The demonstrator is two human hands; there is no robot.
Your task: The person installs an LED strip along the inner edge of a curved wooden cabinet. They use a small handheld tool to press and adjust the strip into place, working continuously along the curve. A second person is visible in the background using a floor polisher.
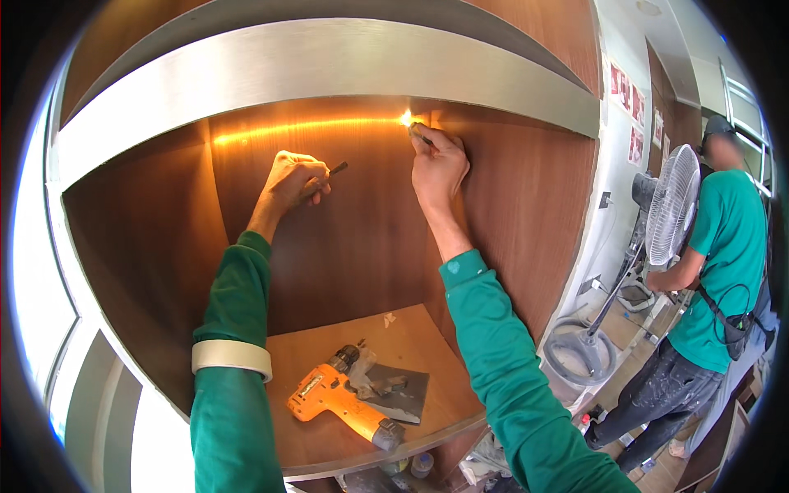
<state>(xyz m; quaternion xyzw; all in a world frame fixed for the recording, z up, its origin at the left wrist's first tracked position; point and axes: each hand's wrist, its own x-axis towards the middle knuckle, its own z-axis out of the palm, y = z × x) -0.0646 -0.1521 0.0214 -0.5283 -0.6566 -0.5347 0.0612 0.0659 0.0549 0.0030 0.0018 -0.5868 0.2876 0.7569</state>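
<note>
My left hand [297, 179] is closed around a thin, short dark stick-like piece [338, 168]; its exact kind is too small to tell. Higher and to the right, my right hand [440, 167] pinches a small dark piece [421, 134], right beside a bright glow. That glow sits at the right end of a lit strip light [308, 129], which runs under the brushed metal band [329, 62] across the cabinet front. Around my left forearm hangs a roll of white tape [231, 360]. Brown wood-look panel [353, 238] backs both hands.
On the shelf [300, 337] below lie an orange cordless drill [337, 404], a dark flat sheet [408, 400] and some crumpled scrap. Small containers stand underneath. At right are a pedestal fan [674, 205] and a person in a green shirt [727, 246].
</note>
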